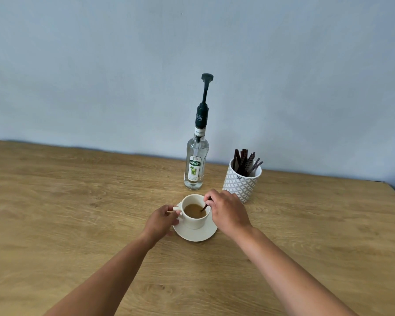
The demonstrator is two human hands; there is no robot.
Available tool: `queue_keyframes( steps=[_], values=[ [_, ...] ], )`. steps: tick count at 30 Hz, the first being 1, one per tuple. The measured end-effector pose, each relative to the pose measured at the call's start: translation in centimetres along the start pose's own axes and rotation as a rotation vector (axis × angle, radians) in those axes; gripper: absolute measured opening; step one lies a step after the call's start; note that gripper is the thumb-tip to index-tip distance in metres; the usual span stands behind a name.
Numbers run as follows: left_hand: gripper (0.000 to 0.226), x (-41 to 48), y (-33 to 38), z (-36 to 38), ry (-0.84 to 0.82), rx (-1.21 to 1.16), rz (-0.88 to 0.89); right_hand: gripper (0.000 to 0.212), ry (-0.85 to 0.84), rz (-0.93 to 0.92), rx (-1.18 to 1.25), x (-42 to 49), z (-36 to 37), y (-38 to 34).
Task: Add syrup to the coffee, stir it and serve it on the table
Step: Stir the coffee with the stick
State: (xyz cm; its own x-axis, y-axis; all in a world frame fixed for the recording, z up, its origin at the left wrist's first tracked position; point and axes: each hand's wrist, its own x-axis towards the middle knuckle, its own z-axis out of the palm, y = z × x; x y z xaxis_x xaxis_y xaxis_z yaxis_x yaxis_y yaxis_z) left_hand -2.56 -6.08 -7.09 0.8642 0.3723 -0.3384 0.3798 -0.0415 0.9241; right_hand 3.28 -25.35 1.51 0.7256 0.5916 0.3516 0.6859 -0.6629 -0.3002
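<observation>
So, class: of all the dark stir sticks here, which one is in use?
The stir stick pinched in the right hand, its tip dipped in the coffee cup. The other sticks stand untouched in the patterned holder.

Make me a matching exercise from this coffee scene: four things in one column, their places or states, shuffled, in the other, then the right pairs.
Things
1. syrup bottle
2. stir stick
3. left hand
4. patterned cup

States
A. pinches the coffee cup's handle
B. holds spare dark sticks
C. stands upright behind the coffee cup, pump on top
D. held by the right hand, tip dipped in the coffee

Pairs: 1-C, 2-D, 3-A, 4-B
</observation>
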Motion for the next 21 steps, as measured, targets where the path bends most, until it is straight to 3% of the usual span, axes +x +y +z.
queue_keyframes(
  steps=[7, 15, 21],
  values=[
    [0.024, 0.15, -0.18, -0.01, 0.003, -0.015, -0.003, 0.004, -0.017, 0.091, 0.153, -0.02, 0.06, -0.41],
    [0.022, 0.03, -0.05, 0.01, 0.003, -0.018, 0.002, 0.007, -0.022, 0.028, 0.017, -0.39, 0.26, -0.11],
    [0.012, 0.12, 0.27, -0.07, 0.029, -0.021, 0.050, 0.005, 0.004, 0.054, 0.116, -0.33, -0.03, -0.56]
  ],
)
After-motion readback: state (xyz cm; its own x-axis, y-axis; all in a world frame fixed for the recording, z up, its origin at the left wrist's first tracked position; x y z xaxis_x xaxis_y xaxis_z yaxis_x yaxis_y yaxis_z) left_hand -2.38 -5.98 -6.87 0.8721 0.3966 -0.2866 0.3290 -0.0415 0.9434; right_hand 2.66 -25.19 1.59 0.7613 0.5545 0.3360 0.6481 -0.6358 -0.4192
